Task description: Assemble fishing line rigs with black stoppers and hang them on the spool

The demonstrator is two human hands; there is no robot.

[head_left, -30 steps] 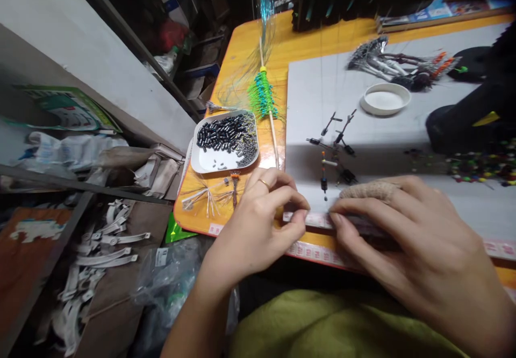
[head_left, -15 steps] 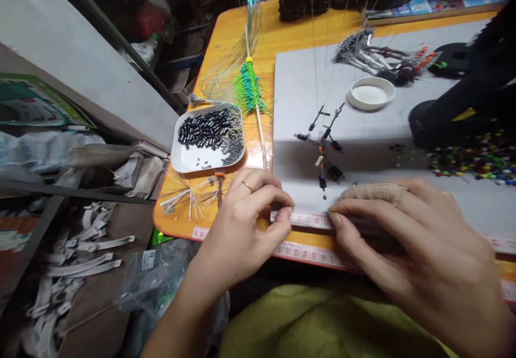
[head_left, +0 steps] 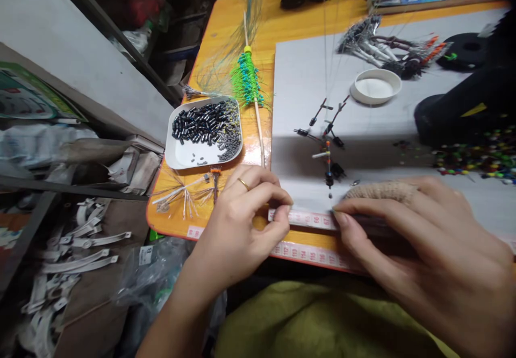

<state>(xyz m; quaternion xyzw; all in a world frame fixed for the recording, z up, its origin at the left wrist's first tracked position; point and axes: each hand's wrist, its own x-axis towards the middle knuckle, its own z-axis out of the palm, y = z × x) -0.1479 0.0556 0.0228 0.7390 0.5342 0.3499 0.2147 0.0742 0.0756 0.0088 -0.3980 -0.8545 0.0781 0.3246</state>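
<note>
My left hand (head_left: 250, 223) is closed in a pinch, thumb against index finger, above the left end of a pink-and-white measuring tape strip (head_left: 306, 219). My right hand (head_left: 427, 250) also pinches, its fingertips near the 67 mark; beige wrapping (head_left: 381, 190) covers one finger. Whatever is in either pinch is too fine or hidden to make out. Just beyond the fingertips is a cluster of small black parts (head_left: 329, 178) with orange and pale pieces, below thin vertical threads. A tiny grey bead (head_left: 330, 195) is at its lower end.
On the left, a white tray (head_left: 183, 160) holds black tubes and grey pieces, beside a stick (head_left: 260, 132) wound with green and blue ties. A white round dish (head_left: 377, 86), wire bundles (head_left: 363, 41), a black stand (head_left: 447, 119) and coloured beads (head_left: 479, 154) occupy the board's right.
Both hands keep their pinches almost in place. The view has shifted slightly. The hanging cluster appears a little further right, and its pale piece now points left.
</note>
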